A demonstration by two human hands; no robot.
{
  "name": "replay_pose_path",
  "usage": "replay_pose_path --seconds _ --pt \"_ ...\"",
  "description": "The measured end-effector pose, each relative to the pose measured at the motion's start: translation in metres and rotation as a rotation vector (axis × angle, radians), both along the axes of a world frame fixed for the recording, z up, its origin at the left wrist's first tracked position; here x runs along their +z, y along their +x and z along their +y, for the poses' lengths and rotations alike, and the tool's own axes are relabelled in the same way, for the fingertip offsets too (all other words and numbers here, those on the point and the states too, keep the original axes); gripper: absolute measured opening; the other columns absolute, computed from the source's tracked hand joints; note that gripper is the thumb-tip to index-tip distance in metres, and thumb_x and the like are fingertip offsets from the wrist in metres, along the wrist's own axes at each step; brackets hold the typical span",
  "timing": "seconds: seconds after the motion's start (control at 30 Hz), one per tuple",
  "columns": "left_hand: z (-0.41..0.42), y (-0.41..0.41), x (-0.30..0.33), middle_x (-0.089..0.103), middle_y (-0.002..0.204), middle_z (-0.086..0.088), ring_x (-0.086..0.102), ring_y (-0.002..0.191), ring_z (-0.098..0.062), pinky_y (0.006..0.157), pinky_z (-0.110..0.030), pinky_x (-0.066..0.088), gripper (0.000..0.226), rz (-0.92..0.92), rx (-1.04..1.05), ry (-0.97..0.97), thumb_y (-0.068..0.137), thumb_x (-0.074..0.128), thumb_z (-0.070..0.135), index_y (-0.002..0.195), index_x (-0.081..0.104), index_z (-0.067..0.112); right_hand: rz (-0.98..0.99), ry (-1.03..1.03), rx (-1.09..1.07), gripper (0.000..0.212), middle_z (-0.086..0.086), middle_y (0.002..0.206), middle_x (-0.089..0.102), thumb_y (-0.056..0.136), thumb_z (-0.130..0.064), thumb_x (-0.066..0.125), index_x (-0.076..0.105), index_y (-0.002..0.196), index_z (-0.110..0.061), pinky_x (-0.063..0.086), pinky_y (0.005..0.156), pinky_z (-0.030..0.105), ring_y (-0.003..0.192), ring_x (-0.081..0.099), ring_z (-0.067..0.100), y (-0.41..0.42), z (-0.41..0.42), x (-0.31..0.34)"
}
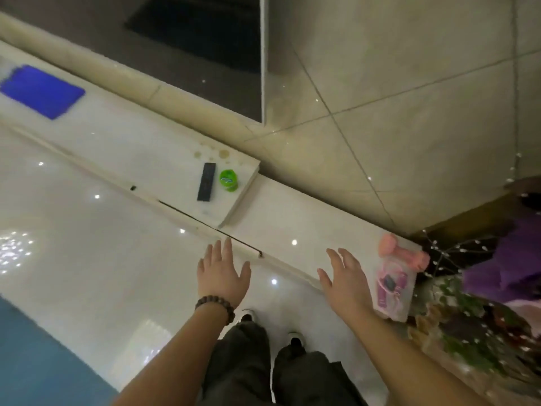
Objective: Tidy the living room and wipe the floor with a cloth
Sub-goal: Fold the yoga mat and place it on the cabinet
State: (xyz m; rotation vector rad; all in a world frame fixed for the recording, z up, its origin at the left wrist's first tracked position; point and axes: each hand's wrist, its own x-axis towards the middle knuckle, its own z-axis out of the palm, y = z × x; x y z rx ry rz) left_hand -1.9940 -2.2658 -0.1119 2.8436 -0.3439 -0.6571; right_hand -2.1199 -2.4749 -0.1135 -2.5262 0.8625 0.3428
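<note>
Standing at the low white counter (152, 148) along the living-room wall, I hold both hands out over its front edge, empty, with no cloth anywhere in view. My left hand (221, 273), a bead bracelet (216, 306) at the wrist, hovers palm down above the glossy floor (87, 235) just short of the counter's front edge, its grip spread and holding nothing. My right hand (345, 284) hangs over the lower step of the counter, its grip likewise spread wide and empty, just beside a clear packet of pink and purple items (393, 291).

That packet lies at the right end of the counter with a pink dumbbell (402, 253) touching its far side, both close to the corner, probably put down there in passing. Further in, a dark remote (206, 185) and a green tub (228, 180) sit side by side near the right edge of the raised slab. A blue sheet (41, 90) lies flat well apart, toward the left end.

I judge the tidying barely begun: the hands look poised to choose what to pick up, the packet being nearest. The floor wiping has not started, and a cloth must first be found.
</note>
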Motion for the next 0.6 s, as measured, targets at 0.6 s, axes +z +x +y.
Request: replay_pose_path --seconds 0.6 --pt "0.192 -0.073 0.024 0.014 0.16 -0.006 0.008 0.148 -0.025 0.12 -0.042 0.012 0.071 -0.064 1.024 0.057 0.096 0.036 0.052 0.153 0.011 0.018 -0.095 0.073 0.932 0.05 0.009 0.148 0.034 0.096 -0.035 0.046 0.038 0.142 -0.017 0.032 0.109 0.037 0.133 0.032 0.025 0.15 0.192 0.017"
